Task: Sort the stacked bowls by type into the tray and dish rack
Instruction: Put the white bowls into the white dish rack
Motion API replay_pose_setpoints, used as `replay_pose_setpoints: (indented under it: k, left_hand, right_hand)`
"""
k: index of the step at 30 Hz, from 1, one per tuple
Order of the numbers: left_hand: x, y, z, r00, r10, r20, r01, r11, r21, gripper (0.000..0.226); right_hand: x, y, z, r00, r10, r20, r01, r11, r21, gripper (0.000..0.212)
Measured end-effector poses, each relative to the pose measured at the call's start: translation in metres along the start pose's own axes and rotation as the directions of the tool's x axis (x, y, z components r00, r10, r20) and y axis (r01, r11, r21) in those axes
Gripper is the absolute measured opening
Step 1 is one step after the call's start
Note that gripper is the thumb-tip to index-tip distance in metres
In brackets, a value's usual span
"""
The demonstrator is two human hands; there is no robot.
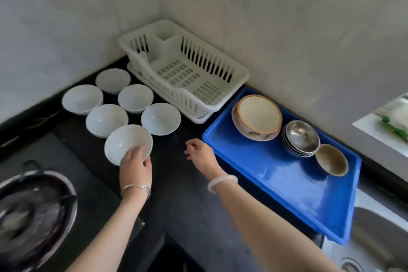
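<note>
The left hand (135,161) grips the near rim of the nearest white bowl (125,141), which is tilted low over the dark worktop (176,183) beside five like bowls (107,120). The right hand (199,154) hovers loosely curled, holding nothing, just beside the blue tray (287,183). The dish rack (240,70) holds no bowl. Advised: lift the bowl clear of its neighbours, level it, and set it gently on the rack floor.
</note>
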State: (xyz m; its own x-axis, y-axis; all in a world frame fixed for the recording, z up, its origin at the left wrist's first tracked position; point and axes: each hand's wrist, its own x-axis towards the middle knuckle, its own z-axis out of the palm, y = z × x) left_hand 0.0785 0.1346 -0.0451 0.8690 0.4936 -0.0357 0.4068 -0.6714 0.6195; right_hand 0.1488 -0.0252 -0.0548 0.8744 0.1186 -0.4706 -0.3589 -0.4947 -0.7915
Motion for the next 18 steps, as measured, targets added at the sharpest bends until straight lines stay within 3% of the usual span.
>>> replay_pose_setpoints:
  k: [4, 7, 9, 14, 18]
  left_hand:
    - [0.016, -0.035, -0.014, 0.99, -0.129, -0.062, 0.127, 0.991, -0.039, 0.044]
    - [0.025, -0.051, -0.018, 0.976, -0.215, -0.029, 0.205, 0.959, -0.195, 0.052]
    - [0.03, -0.058, -0.019, 0.967, -0.254, 0.001, 0.241, 0.914, -0.327, 0.06]
    - [0.032, -0.064, -0.017, 0.91, -0.394, 0.128, 0.398, 0.747, -0.532, 0.066]
    - [0.033, -0.07, -0.014, 0.893, -0.415, 0.175, 0.435, 0.694, -0.573, 0.062]
  right_hand:
    - [0.04, -0.025, 0.032, 0.997, 0.081, -0.003, -0.081, 0.997, -0.018, 0.044]
    - [0.062, -0.034, 0.046, 0.99, 0.14, -0.023, -0.142, 0.988, -0.056, 0.055]
    - [0.071, -0.038, 0.051, 0.985, 0.167, -0.038, -0.168, 0.985, -0.035, 0.048]
    - [0.08, -0.045, 0.058, 0.959, 0.279, -0.041, -0.241, 0.887, 0.395, 0.033]
    - [0.07, -0.046, 0.056, 0.952, 0.289, -0.104, -0.194, 0.828, 0.526, 0.041]
